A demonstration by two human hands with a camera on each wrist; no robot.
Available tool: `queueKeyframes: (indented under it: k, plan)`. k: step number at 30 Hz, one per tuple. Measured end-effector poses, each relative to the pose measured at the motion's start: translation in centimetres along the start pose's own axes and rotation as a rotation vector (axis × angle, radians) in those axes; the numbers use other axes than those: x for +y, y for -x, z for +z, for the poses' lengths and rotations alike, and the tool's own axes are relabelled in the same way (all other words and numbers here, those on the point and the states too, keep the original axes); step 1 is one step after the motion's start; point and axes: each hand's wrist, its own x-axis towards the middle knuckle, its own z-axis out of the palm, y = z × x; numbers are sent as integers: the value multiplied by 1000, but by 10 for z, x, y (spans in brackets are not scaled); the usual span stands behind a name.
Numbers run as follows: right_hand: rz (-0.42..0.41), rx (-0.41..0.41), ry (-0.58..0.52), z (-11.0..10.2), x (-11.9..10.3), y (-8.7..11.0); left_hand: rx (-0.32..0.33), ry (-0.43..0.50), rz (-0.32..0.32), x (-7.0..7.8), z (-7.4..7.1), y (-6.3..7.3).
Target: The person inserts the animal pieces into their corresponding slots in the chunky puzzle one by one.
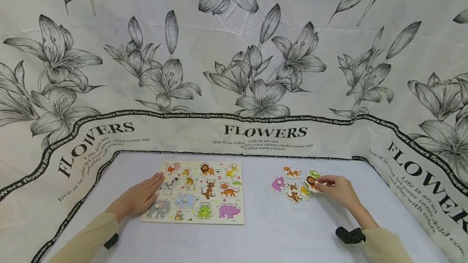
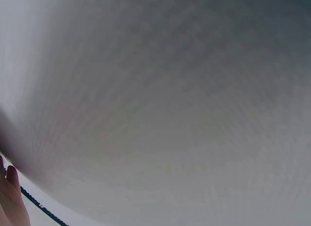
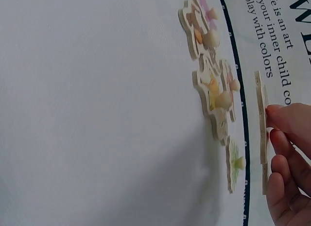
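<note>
My left hand (image 1: 140, 193) lies with straight fingers along the left edge of a wooden animal puzzle board (image 1: 197, 221). Its fingertips also show at the lower left corner of the left wrist view, which is mostly filled by a blurred pale surface. My right hand (image 1: 340, 192) pinches a lion puzzle piece (image 1: 310, 182) between thumb and fingers, over the loose pieces. In the right wrist view the lion piece (image 3: 261, 119) stands edge-on, raised off the table. On the board, a grey elephant piece (image 1: 158, 210) and a blue animal piece (image 1: 185, 201) show knobs.
Several knobbed pieces lie grouped right of the board: a purple hippo (image 1: 278, 184), a tiger (image 1: 291, 171), a kangaroo (image 1: 293, 193), a yellow animal (image 1: 305, 191) and a green frog (image 1: 313, 172). A flower-printed cloth (image 1: 190, 137) stands behind and around the white table.
</note>
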Motion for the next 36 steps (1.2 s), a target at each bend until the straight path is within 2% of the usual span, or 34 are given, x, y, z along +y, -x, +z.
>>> queueKeyframes:
  k: [11, 19, 27, 36]
  plan:
    - [-25, -5, -33, 10, -30, -13, -28, 4, -13, 2, -4, 0]
    - [-39, -48, -80, 29, -51, -22, -38, 10, -24, 0, -3, 1]
    - [-88, -46, -124, 48, -75, -23, -47, 19, -24, 1, -4, 1]
    - [-101, -53, -165, 67, -100, -30, -27, 6, -16, 0, -3, -1]
